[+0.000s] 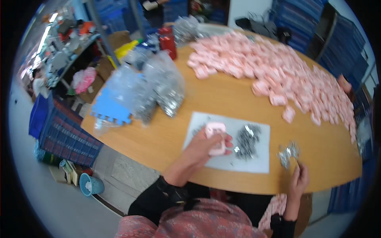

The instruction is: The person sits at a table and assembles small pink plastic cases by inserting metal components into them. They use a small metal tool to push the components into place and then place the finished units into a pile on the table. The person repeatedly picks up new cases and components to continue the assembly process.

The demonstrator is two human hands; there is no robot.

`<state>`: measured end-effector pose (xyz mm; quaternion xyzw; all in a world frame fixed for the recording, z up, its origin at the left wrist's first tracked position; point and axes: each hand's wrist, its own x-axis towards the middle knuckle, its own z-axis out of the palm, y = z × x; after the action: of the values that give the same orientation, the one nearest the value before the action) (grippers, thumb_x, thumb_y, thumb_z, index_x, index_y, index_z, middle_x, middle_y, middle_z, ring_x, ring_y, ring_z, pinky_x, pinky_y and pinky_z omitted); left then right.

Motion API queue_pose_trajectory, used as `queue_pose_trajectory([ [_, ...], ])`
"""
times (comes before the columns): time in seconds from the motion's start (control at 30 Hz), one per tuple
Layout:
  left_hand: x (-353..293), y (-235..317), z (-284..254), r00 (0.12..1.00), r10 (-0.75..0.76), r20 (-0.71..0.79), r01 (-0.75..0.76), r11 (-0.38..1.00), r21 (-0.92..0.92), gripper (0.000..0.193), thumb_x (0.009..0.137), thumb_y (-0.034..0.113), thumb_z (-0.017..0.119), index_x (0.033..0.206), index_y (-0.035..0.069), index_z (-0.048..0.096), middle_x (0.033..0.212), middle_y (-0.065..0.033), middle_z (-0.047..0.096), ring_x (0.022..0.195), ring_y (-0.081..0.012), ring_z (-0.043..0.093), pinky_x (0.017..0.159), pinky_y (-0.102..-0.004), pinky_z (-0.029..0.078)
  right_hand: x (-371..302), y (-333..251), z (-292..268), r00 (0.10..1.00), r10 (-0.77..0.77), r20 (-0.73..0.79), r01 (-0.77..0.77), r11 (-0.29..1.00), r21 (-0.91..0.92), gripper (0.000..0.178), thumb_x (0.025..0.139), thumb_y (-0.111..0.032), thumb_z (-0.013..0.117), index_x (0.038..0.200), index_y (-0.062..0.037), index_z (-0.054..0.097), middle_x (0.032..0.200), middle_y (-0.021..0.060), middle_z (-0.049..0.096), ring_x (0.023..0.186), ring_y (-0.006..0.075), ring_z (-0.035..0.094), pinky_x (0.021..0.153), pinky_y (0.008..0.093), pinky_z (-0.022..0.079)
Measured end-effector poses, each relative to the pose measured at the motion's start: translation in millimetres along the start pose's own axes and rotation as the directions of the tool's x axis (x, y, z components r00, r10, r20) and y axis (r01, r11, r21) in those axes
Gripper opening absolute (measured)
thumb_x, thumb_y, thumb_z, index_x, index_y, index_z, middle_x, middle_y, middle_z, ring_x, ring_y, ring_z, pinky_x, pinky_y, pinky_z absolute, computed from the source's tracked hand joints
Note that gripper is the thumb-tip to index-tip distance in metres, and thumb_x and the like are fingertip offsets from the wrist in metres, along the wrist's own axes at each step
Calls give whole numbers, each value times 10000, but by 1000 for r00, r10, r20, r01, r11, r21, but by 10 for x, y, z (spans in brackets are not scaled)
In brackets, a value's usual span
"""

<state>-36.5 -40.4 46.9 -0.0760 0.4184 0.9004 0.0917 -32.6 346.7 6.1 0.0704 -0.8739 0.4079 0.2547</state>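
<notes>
My left hand (204, 146) is closed around a pink plastic case (215, 127), a rounded rectangular piece, with the thumb across its face. It is held above a white sheet (258, 164). On that sheet lies a heap of small grey metal parts (247, 142), and a smaller lot shows partly behind my left hand. My right hand (300, 177) is at the table's near edge, its fingers pinched together just below a small pile of shiny metal pieces (289, 154). Whatever is between those fingertips is too small to make out.
Many pink cases (254, 59) cover the far and right side of the wooden table (222, 93). Clear bags of metal parts (164, 85) sit at the left on a blue foam mat (111, 105). A red container (168, 43) stands behind. A blue basket (91, 185) is on the floor.
</notes>
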Motion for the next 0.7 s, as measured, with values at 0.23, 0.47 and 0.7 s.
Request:
queue_pose_trajectory([
  [0.23,-220,-300,104,1000,16,-9,-17,997,-82,590,1042,485,382,1469,78,395,985,-132,659,823,-230,661,721,-384,572,103,-220,-37,999,-37,-12,36,996,-84,125,898,-37,655,1017,3,649,829,84,592,707,155,569,640,278,468],
  [0.47,-232,-575,152,994,-107,34,109,993,-41,615,1059,494,279,1441,45,454,971,-143,649,802,-235,630,662,-377,549,-38,-62,-128,993,74,95,-63,991,-117,119,864,-42,709,962,0,654,814,95,599,648,172,569,589,292,464],
  [0.7,-311,-603,54,991,-134,-1,133,984,-122,627,1056,515,291,1456,52,426,969,-137,643,818,-249,634,681,-380,547,110,-169,117,983,43,179,-31,997,-65,111,856,-49,717,948,-13,665,807,88,607,654,166,602,584,285,472],
])
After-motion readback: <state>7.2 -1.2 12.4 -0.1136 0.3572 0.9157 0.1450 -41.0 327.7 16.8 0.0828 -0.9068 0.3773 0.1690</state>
